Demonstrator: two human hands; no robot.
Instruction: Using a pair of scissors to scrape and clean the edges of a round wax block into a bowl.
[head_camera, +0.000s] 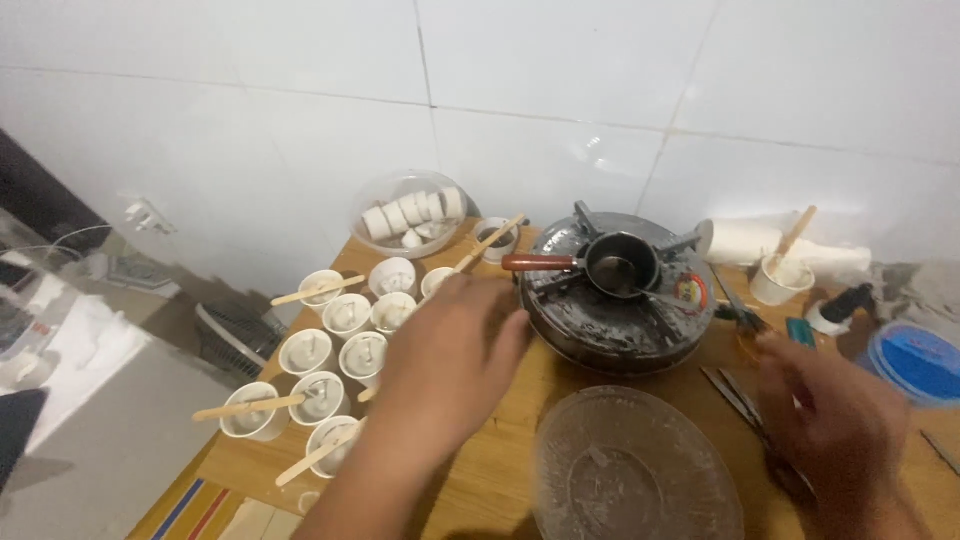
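My left hand (447, 365) hovers palm down over a group of several small white paper cups (345, 340), some with flat wooden sticks (248, 406) laid across them. Its fingers are spread and hold nothing. My right hand (835, 420) is blurred at the lower right, above metal tongs or scissors (738, 398) on the wooden table (500, 460); whether it grips anything I cannot tell. A small dark saucepan with a red handle (610, 268) sits on a round dark stove (615, 300) between the hands.
A glass plate (635, 470) lies at the near table edge. A clear bowl of white cylinders (410, 212) stands at the back, beside a small cup (497, 240). At the right are a white cup with a stick (782, 278), a paper roll (745, 240) and a blue lid (918, 360).
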